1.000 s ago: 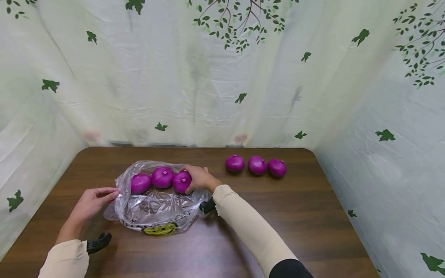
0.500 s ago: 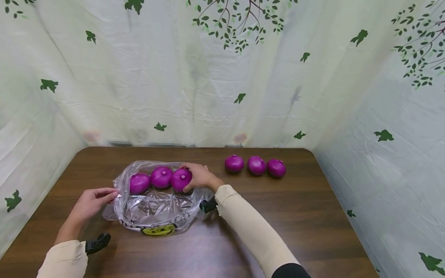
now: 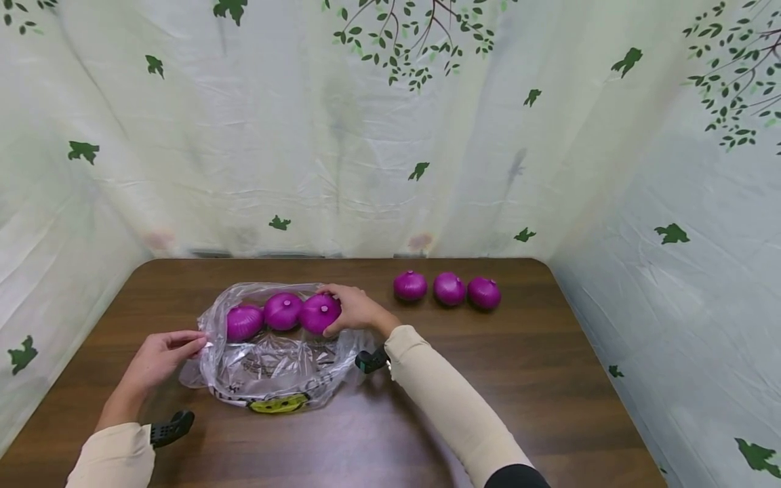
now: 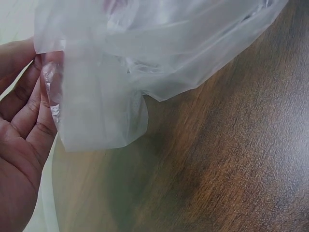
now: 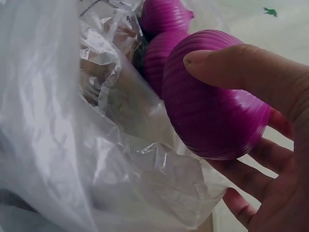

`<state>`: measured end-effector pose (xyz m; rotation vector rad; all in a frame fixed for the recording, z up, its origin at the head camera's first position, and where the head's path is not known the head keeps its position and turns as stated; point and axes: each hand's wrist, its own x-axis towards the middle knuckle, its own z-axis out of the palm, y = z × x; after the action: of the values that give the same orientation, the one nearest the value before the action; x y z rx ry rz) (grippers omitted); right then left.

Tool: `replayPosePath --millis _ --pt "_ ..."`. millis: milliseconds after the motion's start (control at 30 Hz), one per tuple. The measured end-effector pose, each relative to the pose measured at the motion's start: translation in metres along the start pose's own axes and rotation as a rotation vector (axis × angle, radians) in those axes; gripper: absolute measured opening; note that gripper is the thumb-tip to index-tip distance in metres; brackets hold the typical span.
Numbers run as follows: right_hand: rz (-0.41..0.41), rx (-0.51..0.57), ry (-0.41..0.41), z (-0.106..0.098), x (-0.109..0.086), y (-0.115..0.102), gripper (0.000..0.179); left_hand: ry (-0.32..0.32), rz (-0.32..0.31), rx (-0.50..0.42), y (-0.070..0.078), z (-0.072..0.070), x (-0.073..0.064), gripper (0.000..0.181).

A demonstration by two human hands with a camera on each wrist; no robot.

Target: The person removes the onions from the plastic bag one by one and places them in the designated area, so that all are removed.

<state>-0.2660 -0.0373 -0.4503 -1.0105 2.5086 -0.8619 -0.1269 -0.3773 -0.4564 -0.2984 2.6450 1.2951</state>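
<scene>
A clear plastic bag [image 3: 281, 369] with a yellow printed patch lies with its mouth spread wide on the table's left half. Inside its mouth sit two purple onions [image 3: 245, 322], side by side. My right hand [image 3: 356, 310] grips a third onion [image 5: 212, 101], thumb on one side and fingers curled round the other, at the bag's right rim. In the right wrist view this onion overlaps the other two. With thumb and fingertips my left hand [image 3: 160, 359] pinches the left edge of the bag; the left wrist view shows the bag's film [image 4: 96, 101] between them.
Three more purple onions [image 3: 449, 289] stand in a row at the back right of the brown wooden table [image 3: 518, 379]. A pale curtain [image 3: 342, 135] with printed leaves hangs behind and along both sides.
My right hand has drawn its onion slightly up and to the right within the bag's mouth. My left hand keeps its pinch on the bag's edge.
</scene>
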Motion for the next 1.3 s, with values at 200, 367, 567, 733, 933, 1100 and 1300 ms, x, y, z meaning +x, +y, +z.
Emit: replayPosePath --millis 200,367,567,733,933,1100,1300 --pt "-0.033 0.104 0.024 -0.006 -0.005 0.002 0.080 -0.004 0.008 0.014 0.000 -0.002 -0.001 0.062" --pt "-0.041 0.139 0.042 -0.012 -0.010 0.003 0.080 -0.003 0.018 0.009 0.000 -0.003 0.000 0.060" --pt "-0.055 0.162 0.051 -0.015 -0.016 0.006 0.081 -0.001 0.017 0.002 -0.002 -0.001 0.000 0.059" --pt "-0.050 0.170 0.069 -0.020 -0.023 0.011 0.080 0.008 0.021 0.006 -0.002 -0.001 0.000 0.059" --pt "-0.043 0.161 0.089 -0.025 -0.034 0.020 0.081 0.013 0.032 0.010 0.000 -0.001 0.000 0.059" --pt "-0.048 0.184 0.094 -0.028 -0.043 0.026 0.080 0.007 0.022 0.011 0.000 -0.001 -0.001 0.058" --pt "-0.046 0.214 0.102 -0.032 -0.055 0.030 0.078 0.009 0.036 0.018 0.000 -0.002 -0.002 0.055"
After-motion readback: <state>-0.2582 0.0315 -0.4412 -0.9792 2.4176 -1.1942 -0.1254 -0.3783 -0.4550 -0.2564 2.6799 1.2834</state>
